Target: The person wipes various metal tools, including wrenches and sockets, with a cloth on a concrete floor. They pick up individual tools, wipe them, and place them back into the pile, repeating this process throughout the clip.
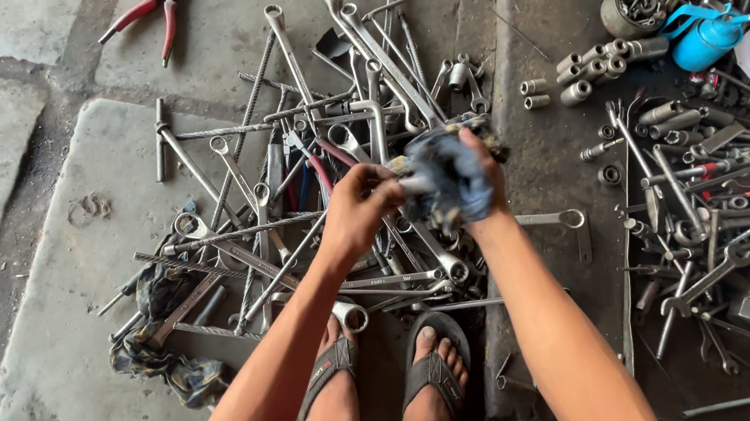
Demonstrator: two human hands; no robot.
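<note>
L hand [363,204]: fingers pinched on end of a metal tool [412,185], w/ rag round the rest.
R hand [484,170]: closed on dirty blue rag [451,179], wrapped over tool.
Where: held just above wrench pile [294,182] on concrete floor [37,284].
Nearby: red pliers [151,13] top left; sockets [593,68], blue oil can [702,37] to R.

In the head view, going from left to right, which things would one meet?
Red pliers → wrench pile → left hand → blue rag in the right hand → sockets → blue oil can
</note>
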